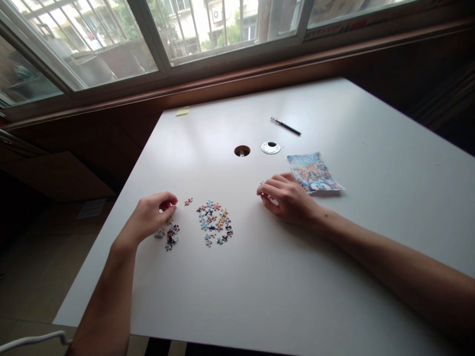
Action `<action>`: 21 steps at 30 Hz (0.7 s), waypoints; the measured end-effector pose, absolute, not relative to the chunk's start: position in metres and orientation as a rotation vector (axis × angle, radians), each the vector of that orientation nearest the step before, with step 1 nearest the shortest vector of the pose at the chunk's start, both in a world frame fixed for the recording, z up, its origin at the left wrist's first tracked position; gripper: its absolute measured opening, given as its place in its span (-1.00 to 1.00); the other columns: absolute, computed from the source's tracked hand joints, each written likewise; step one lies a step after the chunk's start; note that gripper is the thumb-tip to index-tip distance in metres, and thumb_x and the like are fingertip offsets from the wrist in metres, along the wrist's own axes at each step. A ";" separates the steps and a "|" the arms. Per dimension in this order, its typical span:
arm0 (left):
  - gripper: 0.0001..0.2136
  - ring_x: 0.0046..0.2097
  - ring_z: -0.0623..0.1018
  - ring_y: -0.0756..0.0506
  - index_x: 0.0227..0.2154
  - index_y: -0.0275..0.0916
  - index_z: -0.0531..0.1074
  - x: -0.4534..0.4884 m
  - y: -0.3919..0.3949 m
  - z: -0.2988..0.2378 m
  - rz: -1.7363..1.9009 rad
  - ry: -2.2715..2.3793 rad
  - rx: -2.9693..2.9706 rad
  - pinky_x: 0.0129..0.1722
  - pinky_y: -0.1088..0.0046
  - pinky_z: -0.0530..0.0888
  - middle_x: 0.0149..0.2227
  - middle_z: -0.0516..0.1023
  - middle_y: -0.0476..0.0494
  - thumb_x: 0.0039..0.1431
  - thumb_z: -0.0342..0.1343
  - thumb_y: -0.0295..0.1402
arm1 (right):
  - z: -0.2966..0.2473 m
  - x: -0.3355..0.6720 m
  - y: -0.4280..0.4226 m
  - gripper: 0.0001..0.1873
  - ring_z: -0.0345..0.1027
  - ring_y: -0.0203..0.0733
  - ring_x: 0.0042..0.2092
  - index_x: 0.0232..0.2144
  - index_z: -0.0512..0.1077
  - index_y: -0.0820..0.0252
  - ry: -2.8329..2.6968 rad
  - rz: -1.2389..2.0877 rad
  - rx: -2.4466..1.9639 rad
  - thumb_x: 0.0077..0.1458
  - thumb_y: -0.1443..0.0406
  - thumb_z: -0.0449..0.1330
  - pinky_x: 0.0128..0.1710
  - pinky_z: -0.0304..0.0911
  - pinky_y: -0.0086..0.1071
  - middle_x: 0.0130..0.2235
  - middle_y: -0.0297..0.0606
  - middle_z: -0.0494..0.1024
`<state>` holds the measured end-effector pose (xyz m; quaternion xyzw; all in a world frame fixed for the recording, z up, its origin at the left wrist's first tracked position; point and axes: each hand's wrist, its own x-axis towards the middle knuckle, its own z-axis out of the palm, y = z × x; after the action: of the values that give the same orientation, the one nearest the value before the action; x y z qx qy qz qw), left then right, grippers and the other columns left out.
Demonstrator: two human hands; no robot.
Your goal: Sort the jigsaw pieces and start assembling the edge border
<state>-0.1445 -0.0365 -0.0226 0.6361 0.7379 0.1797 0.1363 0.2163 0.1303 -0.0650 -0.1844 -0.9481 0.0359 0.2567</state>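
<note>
On the white table (297, 277) lie small coloured jigsaw pieces in two loose heaps: a larger heap (215, 222) in the middle and a smaller heap (168, 235) to its left. One single piece (188, 201) lies between them, further back. My left hand (152, 215) rests beside the smaller heap, fingers curled with thumb and forefinger pinched together. My right hand (287, 198) lies on the table with fingers curled over a small piece I can barely make out. A colourful picture card (314, 172) lies just behind my right hand.
A black pen (285, 126) lies further back. Near it are a round cable hole (242, 151) and its silver cap (270, 147). A yellow slip (182, 111) sits at the table's back left corner. A window runs behind the table; the floor drops off at the left.
</note>
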 end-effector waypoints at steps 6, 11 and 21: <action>-0.87 -0.24 0.59 -0.08 -0.29 -0.16 0.51 -0.145 -0.036 -0.023 0.549 2.167 1.795 -0.17 0.43 0.49 -0.28 0.63 -0.04 0.22 0.12 -0.26 | -0.066 0.217 0.131 -0.87 0.38 -0.15 -0.26 -0.28 0.43 0.16 -2.576 0.081 -0.500 0.20 0.43 0.10 -0.08 0.10 -0.21 -0.34 -0.28 0.56; -0.85 -0.24 0.59 -0.09 -0.26 -0.17 0.51 -0.142 -0.036 -0.020 0.622 2.175 1.828 -0.20 0.44 0.49 -0.25 0.63 -0.07 0.25 0.08 -0.25 | -0.067 0.217 0.131 -0.87 0.38 -0.15 -0.26 -0.28 0.43 0.16 -2.579 0.081 -0.502 0.20 0.43 0.10 -0.08 0.10 -0.21 -0.34 -0.27 0.56; -0.78 -0.34 0.63 -0.08 -0.21 -0.26 0.56 -0.135 -0.033 -0.021 1.062 2.060 1.598 -0.27 0.41 0.58 -0.34 0.62 -0.12 0.18 0.23 -0.22 | -0.064 0.215 0.129 -0.86 0.38 -0.16 -0.27 -0.29 0.44 0.17 -2.574 0.097 -0.506 0.20 0.43 0.09 -0.08 0.09 -0.22 -0.35 -0.26 0.56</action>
<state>-0.1352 -0.0333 -0.0214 0.5601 0.7220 0.3723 0.1624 0.2152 0.1294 -0.0641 -0.1863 -0.9481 0.0356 0.2552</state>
